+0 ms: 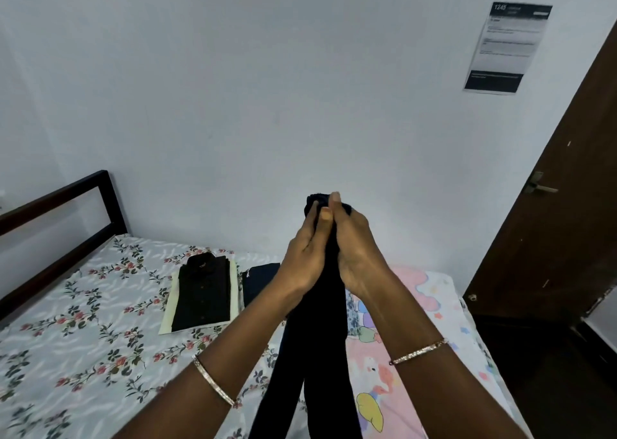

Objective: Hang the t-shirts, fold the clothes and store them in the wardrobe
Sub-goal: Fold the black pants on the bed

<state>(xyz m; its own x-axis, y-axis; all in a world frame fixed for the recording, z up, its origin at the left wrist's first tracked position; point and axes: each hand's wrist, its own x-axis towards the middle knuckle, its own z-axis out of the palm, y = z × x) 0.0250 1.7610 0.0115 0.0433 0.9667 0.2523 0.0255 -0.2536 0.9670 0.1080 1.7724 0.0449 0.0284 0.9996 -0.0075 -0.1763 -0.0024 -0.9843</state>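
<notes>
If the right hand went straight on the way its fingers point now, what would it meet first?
Likely the bare white wall. The right hand, gripping the dark garment with the left hand, points up and forward, and nothing shows between; depth is uncertain from one view.

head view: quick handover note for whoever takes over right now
Left hand and right hand: both grip the top of a long black cloth garment, held up, hanging over the floral-sheeted bed.
Done: black buttoned shirt folded on a cream cloth, dark folded garment beside it.
Left: fold the held one, store all; wardrobe not in view.
</notes>
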